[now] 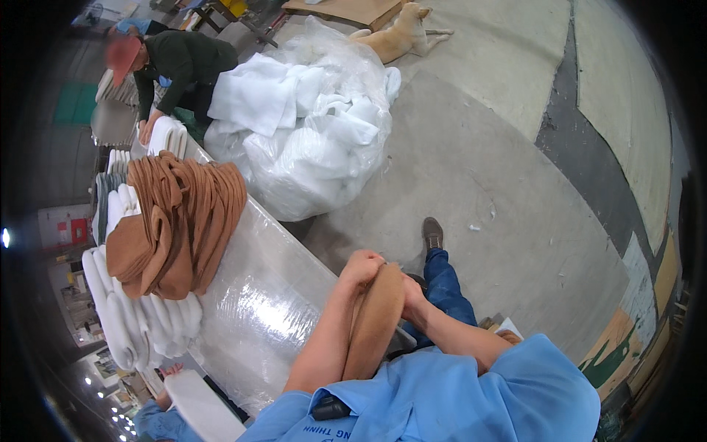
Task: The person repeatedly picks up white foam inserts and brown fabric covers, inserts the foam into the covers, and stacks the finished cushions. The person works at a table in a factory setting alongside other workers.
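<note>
"Brown cloth piece (377,313), right up against the person's blue shirt (456,394), hanging long between the forearms!"
"And the hands?"
"Both grasping! Left hand (362,267) curled on its far end, right hand (415,300) clutching its right edge."
"Around them?"
"To the left, a plastic-covered table (258,324), bearing a heap of brown cloths (180,221) next to folded white pieces (118,317)!"
"Beyond?"
"A bulging clear bag of white material (309,147), a co-worker (188,62) bending nearby, and a tan dog (398,37) lying on the floor (501,214)!"
</note>
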Demonstrator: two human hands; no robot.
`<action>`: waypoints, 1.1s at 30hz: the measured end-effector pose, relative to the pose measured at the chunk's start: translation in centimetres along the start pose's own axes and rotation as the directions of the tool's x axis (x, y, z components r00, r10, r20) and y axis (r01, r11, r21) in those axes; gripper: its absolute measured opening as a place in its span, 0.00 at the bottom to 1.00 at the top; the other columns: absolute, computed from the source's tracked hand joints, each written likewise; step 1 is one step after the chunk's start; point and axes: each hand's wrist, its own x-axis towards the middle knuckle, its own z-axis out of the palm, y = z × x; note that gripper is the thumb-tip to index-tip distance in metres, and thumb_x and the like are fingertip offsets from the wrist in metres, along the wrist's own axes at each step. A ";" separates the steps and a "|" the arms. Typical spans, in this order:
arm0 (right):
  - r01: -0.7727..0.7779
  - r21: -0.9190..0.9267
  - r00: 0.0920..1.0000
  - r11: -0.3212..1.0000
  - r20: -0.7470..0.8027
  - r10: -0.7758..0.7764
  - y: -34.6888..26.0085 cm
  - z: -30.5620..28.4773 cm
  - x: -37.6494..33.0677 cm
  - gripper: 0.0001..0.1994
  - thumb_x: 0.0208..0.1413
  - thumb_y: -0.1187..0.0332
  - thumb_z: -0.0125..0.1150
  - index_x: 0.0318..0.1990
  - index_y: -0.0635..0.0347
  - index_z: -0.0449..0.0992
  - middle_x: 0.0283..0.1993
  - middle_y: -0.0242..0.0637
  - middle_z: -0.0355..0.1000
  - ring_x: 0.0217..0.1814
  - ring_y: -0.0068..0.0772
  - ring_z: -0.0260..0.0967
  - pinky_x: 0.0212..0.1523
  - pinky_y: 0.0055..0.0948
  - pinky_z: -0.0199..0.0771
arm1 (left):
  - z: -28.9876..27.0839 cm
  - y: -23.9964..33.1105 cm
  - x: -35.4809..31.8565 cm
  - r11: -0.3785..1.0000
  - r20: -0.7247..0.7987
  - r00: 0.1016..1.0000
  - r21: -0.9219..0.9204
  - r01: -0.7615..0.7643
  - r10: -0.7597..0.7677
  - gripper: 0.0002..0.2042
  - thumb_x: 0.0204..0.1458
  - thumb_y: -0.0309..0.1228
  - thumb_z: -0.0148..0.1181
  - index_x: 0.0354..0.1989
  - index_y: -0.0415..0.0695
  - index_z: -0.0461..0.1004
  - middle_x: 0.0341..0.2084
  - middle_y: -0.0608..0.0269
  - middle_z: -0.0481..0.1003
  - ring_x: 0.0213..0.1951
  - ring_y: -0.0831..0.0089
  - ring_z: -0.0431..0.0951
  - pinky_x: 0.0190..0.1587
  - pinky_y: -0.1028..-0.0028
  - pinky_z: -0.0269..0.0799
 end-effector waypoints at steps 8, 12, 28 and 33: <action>-0.027 -0.038 0.999 0.999 0.025 0.028 0.0 -5.0 0.9 0.17 0.76 0.55 0.47 0.57 0.54 0.76 0.50 0.37 0.79 0.47 0.36 0.79 0.48 0.39 0.82 | 1.7 3.2 -0.4 0.998 0.217 0.974 -0.015 0.068 -0.064 0.15 0.66 0.39 0.57 0.42 0.36 0.80 0.30 0.63 0.77 0.31 0.74 0.73 0.35 0.70 0.70; -0.139 0.152 0.986 0.979 0.112 0.123 -1.2 -3.0 -0.4 0.16 0.75 0.56 0.49 0.55 0.54 0.77 0.49 0.36 0.79 0.46 0.35 0.79 0.46 0.38 0.81 | 1.2 2.4 0.9 0.993 0.222 0.968 -0.007 0.119 -0.114 0.28 0.69 0.55 0.51 0.48 0.35 0.78 0.35 0.60 0.77 0.33 0.74 0.74 0.36 0.69 0.71; 0.257 0.149 0.946 0.955 -0.239 -0.218 -0.2 0.6 -0.6 0.13 0.74 0.62 0.50 0.49 0.61 0.76 0.43 0.38 0.78 0.43 0.38 0.77 0.46 0.42 0.80 | 1.8 7.3 4.7 0.827 0.715 0.537 0.560 -0.054 -0.449 0.25 0.62 0.55 0.59 0.51 0.45 0.83 0.34 0.70 0.75 0.30 0.78 0.72 0.25 0.73 0.66; 0.283 0.344 0.912 0.895 -0.385 -0.140 0.9 -0.5 1.8 0.18 0.76 0.51 0.48 0.50 0.58 0.72 0.44 0.35 0.74 0.47 0.34 0.73 0.50 0.40 0.77 | 2.5 8.8 5.1 0.808 0.710 0.490 0.589 -0.019 -0.506 0.13 0.63 0.45 0.58 0.41 0.50 0.83 0.26 0.73 0.72 0.22 0.81 0.67 0.19 0.75 0.60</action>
